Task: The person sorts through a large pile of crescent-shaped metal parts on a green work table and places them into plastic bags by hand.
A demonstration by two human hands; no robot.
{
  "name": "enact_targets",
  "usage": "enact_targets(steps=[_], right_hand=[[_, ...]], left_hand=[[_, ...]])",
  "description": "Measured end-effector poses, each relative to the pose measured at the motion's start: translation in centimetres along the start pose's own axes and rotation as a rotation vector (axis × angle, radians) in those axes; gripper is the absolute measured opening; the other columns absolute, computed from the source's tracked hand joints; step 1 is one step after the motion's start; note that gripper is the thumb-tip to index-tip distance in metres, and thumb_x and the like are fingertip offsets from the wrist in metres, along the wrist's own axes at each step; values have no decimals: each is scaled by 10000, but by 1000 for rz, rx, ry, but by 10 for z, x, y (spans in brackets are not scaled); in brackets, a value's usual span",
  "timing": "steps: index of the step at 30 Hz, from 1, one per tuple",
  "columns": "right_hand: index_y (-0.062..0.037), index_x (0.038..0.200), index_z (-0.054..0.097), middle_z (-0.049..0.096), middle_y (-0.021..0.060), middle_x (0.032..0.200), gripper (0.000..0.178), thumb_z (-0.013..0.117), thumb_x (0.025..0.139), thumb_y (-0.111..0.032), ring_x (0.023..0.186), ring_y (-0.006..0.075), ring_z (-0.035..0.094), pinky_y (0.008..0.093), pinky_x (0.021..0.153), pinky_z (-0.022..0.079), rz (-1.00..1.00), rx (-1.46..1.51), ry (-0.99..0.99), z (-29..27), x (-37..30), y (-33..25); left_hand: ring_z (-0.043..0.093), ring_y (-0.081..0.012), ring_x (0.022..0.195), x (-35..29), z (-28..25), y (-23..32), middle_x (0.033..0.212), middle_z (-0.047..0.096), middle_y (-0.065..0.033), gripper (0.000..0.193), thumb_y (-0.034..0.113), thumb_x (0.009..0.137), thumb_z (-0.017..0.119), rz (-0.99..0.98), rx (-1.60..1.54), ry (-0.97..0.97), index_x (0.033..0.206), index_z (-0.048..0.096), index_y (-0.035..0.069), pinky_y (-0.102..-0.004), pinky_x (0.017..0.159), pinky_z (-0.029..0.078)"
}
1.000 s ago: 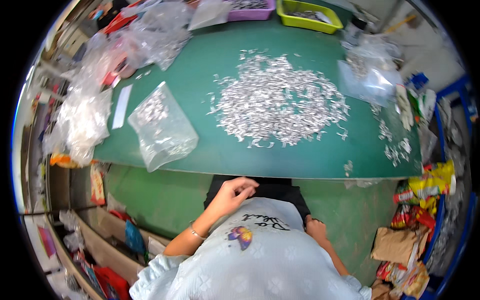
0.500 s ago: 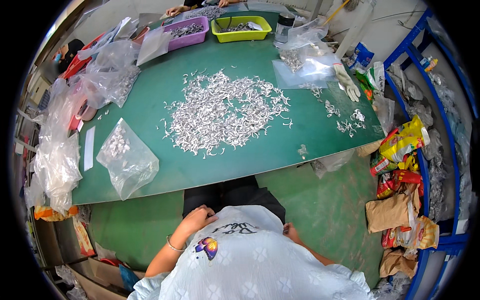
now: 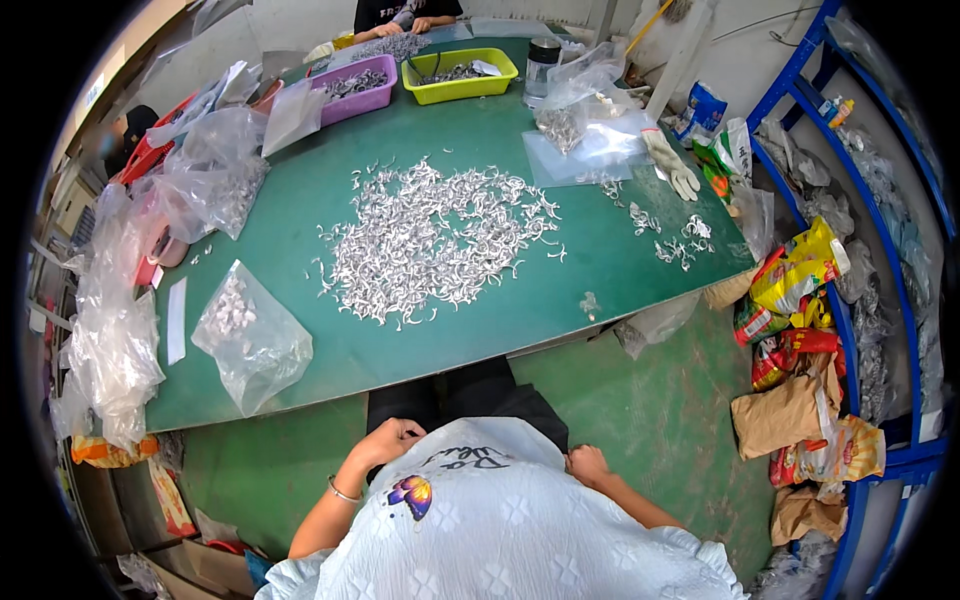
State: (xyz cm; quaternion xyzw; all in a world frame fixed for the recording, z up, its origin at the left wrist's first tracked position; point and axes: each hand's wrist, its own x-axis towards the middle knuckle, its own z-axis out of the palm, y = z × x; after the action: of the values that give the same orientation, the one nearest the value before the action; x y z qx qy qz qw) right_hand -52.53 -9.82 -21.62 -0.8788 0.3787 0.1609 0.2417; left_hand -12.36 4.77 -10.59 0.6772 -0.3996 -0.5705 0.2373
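My left hand is at the left side of my light shirt's hem, over my dark-clothed lap. Its fingers are curled, with their tips partly out of sight. At the hem's right side, my right hand is closed, its fingertips hidden by the shirt. Neither hand touches the green table ahead. A broad, loose pile of small curved silver metal pieces lies in the table's middle. Left of it rests a clear plastic bag with pale pieces inside.
Purple and yellow trays of metal parts stand far back, beside a clear jar. Bags crowd the left edge. A glove and loose pieces lie right. Across sits a co-worker; blue shelving stands right.
The view has shifted, showing more of the co-worker. My left hand's fingers have curled in more at the hem, and more of my right hand shows. The pile looks the same.
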Motion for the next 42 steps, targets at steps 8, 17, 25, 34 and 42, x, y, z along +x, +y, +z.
enact_targets(steps=[8,17,25,34,42], right_hand=[[-20,757,682,672,214,841,366,567,892,-340,760,400,640,491,689,509,-69,3,-171,-67,-17,-6],[19,887,696,676,252,909,407,554,870,-362,879,427,648,488,762,505,-155,239,-558,-3,-22,31],[22,839,708,686,249,840,338,602,792,-295,808,395,674,481,726,514,-276,105,-581,105,27,62],[-24,742,728,688,118,642,252,587,801,-224,659,265,698,407,645,544,-301,21,-714,-10,44,24],[-40,787,727,684,123,646,298,598,865,-297,640,275,683,423,641,536,-94,135,-705,-50,46,24]], left_hand=[[612,-95,698,7,-6,-3,770,692,-79,170,117,884,631,-33,-6,-37,956,678,-30,-277,618,490],[670,-330,792,41,8,40,844,688,-191,165,143,825,665,119,374,12,892,673,-7,-394,730,523],[653,-391,793,29,9,63,809,664,-234,238,176,845,662,111,576,310,997,624,-3,-452,731,519],[586,-348,930,40,6,163,1095,603,-188,292,64,837,651,479,534,659,1122,598,25,-419,809,471],[232,-427,1394,121,-35,153,1507,303,-142,637,331,851,670,313,954,857,1399,435,109,-667,1048,244]])
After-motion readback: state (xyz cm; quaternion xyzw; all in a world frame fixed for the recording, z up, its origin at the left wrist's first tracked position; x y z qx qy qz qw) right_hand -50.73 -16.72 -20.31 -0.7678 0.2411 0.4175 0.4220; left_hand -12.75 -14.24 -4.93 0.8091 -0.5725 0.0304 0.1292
